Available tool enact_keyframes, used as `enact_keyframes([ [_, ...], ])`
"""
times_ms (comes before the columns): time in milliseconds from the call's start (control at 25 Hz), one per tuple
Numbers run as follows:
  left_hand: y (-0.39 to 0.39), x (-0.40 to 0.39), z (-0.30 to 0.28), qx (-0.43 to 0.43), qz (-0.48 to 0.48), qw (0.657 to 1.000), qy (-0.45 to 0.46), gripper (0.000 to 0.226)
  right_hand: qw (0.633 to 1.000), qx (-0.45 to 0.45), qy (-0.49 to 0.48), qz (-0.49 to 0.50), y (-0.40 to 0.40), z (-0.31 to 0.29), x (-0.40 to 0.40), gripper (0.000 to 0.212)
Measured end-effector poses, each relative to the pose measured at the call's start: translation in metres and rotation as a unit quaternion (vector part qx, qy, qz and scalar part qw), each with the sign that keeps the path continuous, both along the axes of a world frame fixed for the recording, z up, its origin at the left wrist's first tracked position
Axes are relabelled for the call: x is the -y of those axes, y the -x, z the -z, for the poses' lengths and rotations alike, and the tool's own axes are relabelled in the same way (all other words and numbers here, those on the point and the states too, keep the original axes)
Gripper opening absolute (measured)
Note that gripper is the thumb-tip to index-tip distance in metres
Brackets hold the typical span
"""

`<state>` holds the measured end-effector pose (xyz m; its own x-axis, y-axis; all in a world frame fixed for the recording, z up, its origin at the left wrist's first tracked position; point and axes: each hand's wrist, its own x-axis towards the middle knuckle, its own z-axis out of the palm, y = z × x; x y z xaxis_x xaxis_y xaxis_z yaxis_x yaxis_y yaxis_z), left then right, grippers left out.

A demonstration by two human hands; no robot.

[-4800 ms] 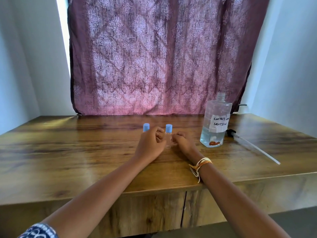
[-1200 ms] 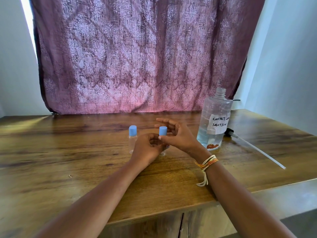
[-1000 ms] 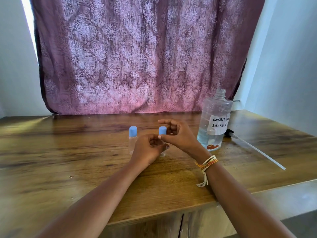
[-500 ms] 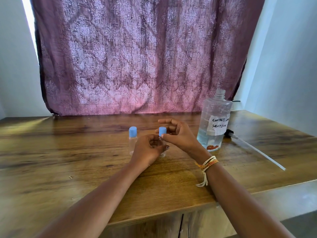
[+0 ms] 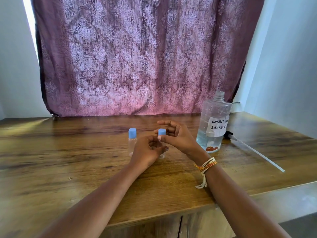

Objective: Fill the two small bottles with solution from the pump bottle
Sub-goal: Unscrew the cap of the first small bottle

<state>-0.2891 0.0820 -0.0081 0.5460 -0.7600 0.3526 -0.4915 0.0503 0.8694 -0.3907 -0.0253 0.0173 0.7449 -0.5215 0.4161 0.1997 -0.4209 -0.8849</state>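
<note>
Wooden table (image 5: pixel 72 162) before a patterned purple curtain (image 5: pixel 137 57), pale walls either side. Two small clear bottles upright mid-table, both capped in blue: left bottle (image 5: pixel 132 140) standing free; right bottle (image 5: pixel 162 152) wrapped low down by the left hand (image 5: pixel 147 151), fingers curled closed around its body. Right hand (image 5: pixel 176 136), with thread bracelet (image 5: pixel 205 164) at the wrist, pinched thumb and fingertips at the blue cap (image 5: pixel 162 131). Large labelled bottle (image 5: pixel 213 124) stood uncapped just right of the hands, a little liquid inside. Pump head with long tube (image 5: pixel 253 151) lay on the table beside it.

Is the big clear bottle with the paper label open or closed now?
Open: the big clear plastic bottle has a bare threaded neck, and its pump lies beside it.
</note>
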Motion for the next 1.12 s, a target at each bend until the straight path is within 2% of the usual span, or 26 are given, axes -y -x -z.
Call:
enact_keyframes([
  [240, 0.000, 0.000, 0.001, -0.028, 0.008, 1.000, 0.003, 0.021, 0.999, 0.031, -0.030, 0.021, -0.001, -0.004, -0.002, 0.043],
  [360, -0.001, 0.002, 0.001, -0.031, 0.005, 1.000, 0.002, 0.020, 0.993, 0.068, -0.096, 0.016, -0.001, -0.006, -0.003, 0.031],
  [520, 0.000, 0.004, 0.002, -0.035, -0.003, 0.999, -0.003, 0.028, 0.967, 0.109, -0.228, 0.028, -0.002, -0.004, 0.002, 0.014],
  [680, -0.003, 0.002, 0.005, -0.007, 0.012, 1.000, -0.014, 0.031, 0.958, 0.095, -0.262, 0.063, -0.008, -0.002, 0.009, 0.003],
  [800, -0.006, 0.002, 0.006, 0.003, 0.015, 1.000, -0.023, 0.032, 0.971, 0.021, -0.207, 0.119, -0.017, -0.003, 0.018, 0.009],
  [920, -0.004, 0.002, 0.006, -0.012, 0.030, 0.999, -0.008, 0.016, 0.982, -0.100, -0.032, 0.154, -0.030, -0.001, 0.035, 0.019],
  [1040, -0.005, 0.003, 0.008, -0.020, 0.035, 0.999, -0.007, 0.019, 0.961, -0.191, 0.078, 0.182, -0.049, -0.001, 0.050, 0.017],
  [1120, -0.007, 0.004, 0.008, -0.015, 0.037, 0.999, -0.016, 0.030, 0.943, -0.219, 0.144, 0.205, -0.060, -0.002, 0.059, 0.027],
])
